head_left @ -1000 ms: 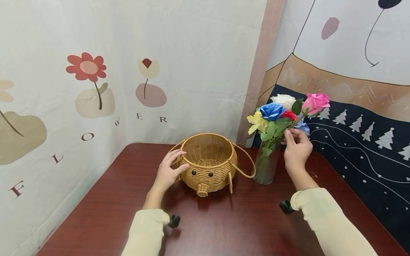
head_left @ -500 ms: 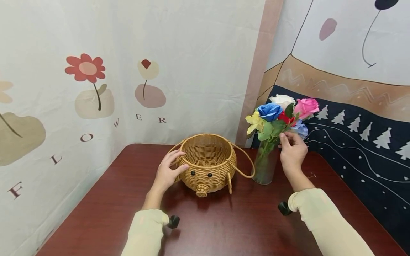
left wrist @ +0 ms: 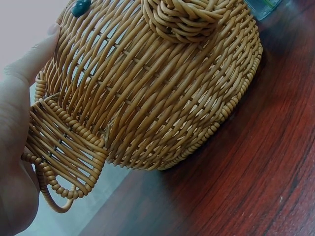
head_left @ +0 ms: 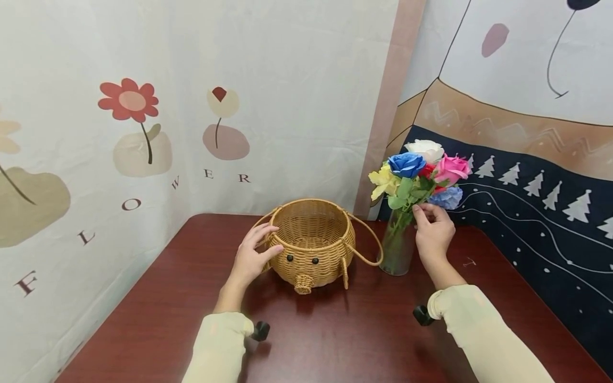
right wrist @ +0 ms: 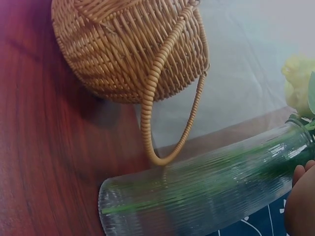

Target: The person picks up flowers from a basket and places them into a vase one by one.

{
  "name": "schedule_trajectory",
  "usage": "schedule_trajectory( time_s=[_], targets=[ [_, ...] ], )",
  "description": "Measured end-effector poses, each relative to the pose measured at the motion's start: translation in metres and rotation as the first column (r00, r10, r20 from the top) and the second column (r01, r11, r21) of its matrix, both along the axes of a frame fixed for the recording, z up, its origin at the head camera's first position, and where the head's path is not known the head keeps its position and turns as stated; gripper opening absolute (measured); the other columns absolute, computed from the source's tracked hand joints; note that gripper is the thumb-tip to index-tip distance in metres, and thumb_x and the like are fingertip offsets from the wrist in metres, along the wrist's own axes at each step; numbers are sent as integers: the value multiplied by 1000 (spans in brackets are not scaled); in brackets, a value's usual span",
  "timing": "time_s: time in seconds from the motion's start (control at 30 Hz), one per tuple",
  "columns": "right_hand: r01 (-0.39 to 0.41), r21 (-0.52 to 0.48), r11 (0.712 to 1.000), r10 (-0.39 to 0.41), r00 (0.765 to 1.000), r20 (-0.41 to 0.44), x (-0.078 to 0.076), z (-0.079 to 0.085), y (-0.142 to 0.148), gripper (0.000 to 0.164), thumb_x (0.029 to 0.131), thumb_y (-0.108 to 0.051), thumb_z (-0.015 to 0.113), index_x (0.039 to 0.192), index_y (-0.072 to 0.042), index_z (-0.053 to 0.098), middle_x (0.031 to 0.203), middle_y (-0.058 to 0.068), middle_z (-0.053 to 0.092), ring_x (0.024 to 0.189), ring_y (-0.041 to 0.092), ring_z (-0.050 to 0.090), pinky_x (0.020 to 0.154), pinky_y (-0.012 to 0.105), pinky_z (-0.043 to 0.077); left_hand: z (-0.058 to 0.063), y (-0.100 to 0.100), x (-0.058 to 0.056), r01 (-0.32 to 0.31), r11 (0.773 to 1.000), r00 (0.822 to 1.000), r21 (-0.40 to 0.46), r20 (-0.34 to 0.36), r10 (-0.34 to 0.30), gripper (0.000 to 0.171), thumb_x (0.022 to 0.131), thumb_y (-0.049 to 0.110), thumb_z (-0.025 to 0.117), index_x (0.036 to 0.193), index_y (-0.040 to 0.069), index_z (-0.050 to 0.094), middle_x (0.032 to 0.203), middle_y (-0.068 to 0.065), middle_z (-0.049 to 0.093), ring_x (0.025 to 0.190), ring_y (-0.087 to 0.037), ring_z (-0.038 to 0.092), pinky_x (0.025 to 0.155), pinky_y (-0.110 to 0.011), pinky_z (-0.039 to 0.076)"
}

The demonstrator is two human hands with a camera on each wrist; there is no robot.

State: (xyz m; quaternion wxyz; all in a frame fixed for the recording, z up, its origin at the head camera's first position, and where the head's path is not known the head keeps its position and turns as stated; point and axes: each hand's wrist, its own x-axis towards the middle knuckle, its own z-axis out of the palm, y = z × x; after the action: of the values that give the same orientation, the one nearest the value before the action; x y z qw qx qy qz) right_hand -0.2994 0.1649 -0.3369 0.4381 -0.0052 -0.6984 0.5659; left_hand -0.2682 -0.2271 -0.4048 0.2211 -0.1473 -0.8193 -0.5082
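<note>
A round wicker basket [head_left: 330, 271] with a pig's snout, black eyes and a hoop handle at each side stands on the table. My left hand [head_left: 249, 255] holds its left side, fingers at the rim and thumb on the front; the left wrist view shows the thumb against the weave by an ear flap [left wrist: 69, 147]. My right hand [head_left: 435, 234] pinches the stem of a pink rose [head_left: 452, 170] at the mouth of a clear ribbed vase [head_left: 396, 255]. White, blue, red and yellow artificial flowers fill the vase. The lower stem is hidden behind the fingers.
The basket's right handle [head_left: 373, 239] reaches close to the vase. Behind the dark red table [head_left: 335, 340] hang a white flower-print cloth [head_left: 297, 106] and, at the right, a dark blue cloth [head_left: 517, 218] with white trees.
The pink rose has come down and left with my right hand, its bloom now close among the other flowers. My left hand and the basket have stayed put.
</note>
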Motion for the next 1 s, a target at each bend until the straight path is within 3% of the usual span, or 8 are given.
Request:
schedule_trajectory(
  time_s=[0.27, 0.43, 0.8, 0.87, 1.0],
  targets=[
    [-25, -32, 999, 26, 999, 35, 4, -3, -3, 20, 87, -15, 74, 94, 4, 70, 68, -12, 56, 54, 3, 51, 51, 14, 45, -2, 0, 1, 25, 999, 1000, 32, -7, -25, 47, 83, 20, 79, 126, 11, 63, 144, -11, 46, 129, -30, 45, 102, -48, 41],
    [-37, -54, 998, 40, 998, 47, 8, -7, -1, 20, 88, -14, 73, 95, 5, 70, 68, -12, 56, 54, 4, 52, 51, 14, 46, 0, 1, 1, 11, 1000, 1000, 14, 7, -11, 46, 83, 24, 79, 125, 16, 64, 143, -6, 47, 130, -24, 44, 102, -44, 41],
    [-102, -45, 994, 104, 993, 53, 43, 9, -11, 17, 88, 0, 68, 95, 14, 64, 67, -7, 59, 53, -1, 51, 51, 14, 46, 1, 0, 0, 19, 1000, 1000, 18, 13, -20, 46, 83, 25, 79, 126, 15, 64, 144, -5, 46, 131, -24, 43, 104, -46, 39],
    [-105, -22, 994, 106, 992, 63, 45, 9, -10, 17, 88, -1, 68, 95, 13, 65, 67, -8, 59, 53, -1, 52, 51, 12, 45, 9, 3, 8, 23, 1000, 1000, 19, 9, -23, 46, 84, 21, 78, 126, 9, 63, 143, -11, 46, 130, -28, 44, 104, -48, 39],
    [-90, 35, 995, 86, 992, 97, 35, -4, 1, 17, 89, -8, 71, 96, 8, 68, 69, -10, 59, 54, -2, 52, 53, 12, 46, 12, 3, 11, 27, 999, 1000, 29, 4, -27, 46, 84, 16, 78, 126, 5, 62, 144, -16, 45, 130, -33, 44, 103, -51, 38]
  ],
)
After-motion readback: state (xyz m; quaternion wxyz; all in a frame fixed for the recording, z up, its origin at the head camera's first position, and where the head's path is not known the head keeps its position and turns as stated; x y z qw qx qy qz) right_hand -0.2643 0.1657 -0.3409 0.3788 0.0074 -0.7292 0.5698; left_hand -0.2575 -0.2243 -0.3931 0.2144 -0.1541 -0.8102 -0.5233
